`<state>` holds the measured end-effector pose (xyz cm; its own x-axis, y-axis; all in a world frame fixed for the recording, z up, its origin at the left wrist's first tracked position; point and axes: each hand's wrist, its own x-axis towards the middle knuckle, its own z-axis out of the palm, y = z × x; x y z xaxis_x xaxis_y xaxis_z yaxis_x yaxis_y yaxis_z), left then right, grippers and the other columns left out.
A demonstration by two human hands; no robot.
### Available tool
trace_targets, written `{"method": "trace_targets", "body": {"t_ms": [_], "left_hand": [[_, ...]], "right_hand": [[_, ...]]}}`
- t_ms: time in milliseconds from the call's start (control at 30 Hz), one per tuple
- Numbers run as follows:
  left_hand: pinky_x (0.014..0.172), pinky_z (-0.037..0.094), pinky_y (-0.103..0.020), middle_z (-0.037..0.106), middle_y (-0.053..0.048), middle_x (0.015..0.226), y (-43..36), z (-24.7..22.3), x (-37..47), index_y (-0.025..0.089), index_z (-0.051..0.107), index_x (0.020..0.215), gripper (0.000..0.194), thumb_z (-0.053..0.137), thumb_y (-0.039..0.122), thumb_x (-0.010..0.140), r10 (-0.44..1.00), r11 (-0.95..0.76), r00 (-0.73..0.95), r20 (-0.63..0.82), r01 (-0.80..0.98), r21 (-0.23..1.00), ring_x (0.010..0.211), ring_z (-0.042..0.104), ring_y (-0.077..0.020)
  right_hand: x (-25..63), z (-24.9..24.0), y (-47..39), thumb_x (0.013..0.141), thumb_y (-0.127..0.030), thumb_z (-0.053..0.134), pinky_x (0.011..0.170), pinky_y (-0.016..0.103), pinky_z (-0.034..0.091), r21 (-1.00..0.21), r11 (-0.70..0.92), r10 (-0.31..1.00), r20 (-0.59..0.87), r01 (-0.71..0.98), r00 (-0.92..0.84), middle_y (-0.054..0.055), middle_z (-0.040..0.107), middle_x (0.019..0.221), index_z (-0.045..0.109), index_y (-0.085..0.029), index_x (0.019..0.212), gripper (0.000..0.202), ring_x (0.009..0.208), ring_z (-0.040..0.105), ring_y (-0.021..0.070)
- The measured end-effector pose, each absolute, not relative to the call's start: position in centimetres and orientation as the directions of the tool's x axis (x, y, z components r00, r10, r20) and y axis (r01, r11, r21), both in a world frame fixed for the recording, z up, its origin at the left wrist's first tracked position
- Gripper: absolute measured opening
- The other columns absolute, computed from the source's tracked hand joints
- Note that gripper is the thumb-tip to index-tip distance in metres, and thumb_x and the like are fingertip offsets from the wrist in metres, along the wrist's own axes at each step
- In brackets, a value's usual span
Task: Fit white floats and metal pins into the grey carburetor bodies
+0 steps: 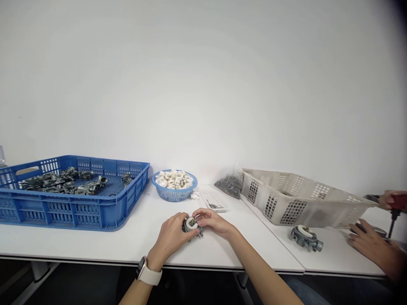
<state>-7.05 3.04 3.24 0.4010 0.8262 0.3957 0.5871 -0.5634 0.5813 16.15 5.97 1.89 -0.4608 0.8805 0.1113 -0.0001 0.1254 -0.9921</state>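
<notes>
Close to the table's front edge, a metal carburetor [192, 224] with a white plastic float on top sits between my two hands. My left hand [173, 233] wraps its fingers and thumb around the carburetor's left side. On the other side, my right hand [211, 221] has its fingertips pinched at the top right of the float; whether a small part is between them cannot be made out. Behind my hands lies a shallow clear tray [216, 202] with small dark pins. A blue basket [174, 194] of white floats stands farther back.
A blue crate [104, 212] with several carburetors stands left. On the right are a bag of small dark parts [230, 184], a beige crate [295, 212] and another carburetor [305, 238]. A co-worker's hand [370, 245] and power screwdriver [394, 216] are at far right.
</notes>
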Motion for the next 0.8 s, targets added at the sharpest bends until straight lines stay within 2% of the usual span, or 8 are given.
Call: {"method": "trace_targets", "body": {"t_ms": [167, 400, 600, 800], "left_hand": [[0.07, 0.037, -0.03, 0.071, -0.002, 0.099, 3.1, 3.2, -7.1, 0.025, 0.068, 0.106, 0.038, 0.07, 0.056, 0.084, 0.821, -0.571, 0.407, 0.401, 0.582, 0.579, 0.087, 0.065, -0.0229], [0.067, 0.035, -0.029, 0.069, 0.0, 0.092, 2.9, 3.2, -7.0, 0.026, 0.064, 0.105, 0.03, 0.063, 0.053, 0.091, 0.814, -0.581, 0.404, 0.418, 0.567, 0.584, 0.081, 0.063, -0.0207], [0.07, 0.037, -0.029, 0.066, 0.0, 0.099, 3.2, 2.8, -7.1, 0.026, 0.063, 0.103, 0.032, 0.058, 0.057, 0.096, 0.798, -0.603, 0.424, 0.429, 0.556, 0.572, 0.086, 0.064, -0.0206], [0.071, 0.037, -0.029, 0.066, 0.0, 0.098, 3.3, 2.9, -7.0, 0.025, 0.063, 0.1, 0.03, 0.061, 0.054, 0.094, 0.797, -0.604, 0.417, 0.438, 0.551, 0.575, 0.085, 0.064, -0.0208]], "right_hand": [[16.2, 1.8, 6.1, 0.074, -0.027, 0.085, 0.08, 0.032, 0.044, -0.991, 0.136, 0.89, 0.117, 0.011, -0.441, 0.004, 0.071, 0.09, 0.075, -0.019, 0.104, 0.032, 0.085, 0.061, 0.0183], [16.1, 2.4, 5.6, 0.073, -0.025, 0.087, 0.079, 0.031, 0.044, -0.992, 0.123, 0.89, 0.112, -0.003, -0.441, 0.003, 0.069, 0.09, 0.076, -0.02, 0.103, 0.032, 0.083, 0.06, 0.0172], [16.4, 1.4, 6.5, 0.072, -0.024, 0.089, 0.08, 0.03, 0.044, -0.989, 0.145, 0.891, 0.135, -0.01, -0.434, 0.003, 0.069, 0.091, 0.077, -0.019, 0.101, 0.032, 0.085, 0.059, 0.0168], [16.2, 1.8, 6.1, 0.073, -0.025, 0.088, 0.082, 0.032, 0.045, -0.989, 0.148, 0.887, 0.135, -0.005, -0.441, 0.005, 0.07, 0.093, 0.077, -0.018, 0.1, 0.03, 0.087, 0.06, 0.0187]]}}
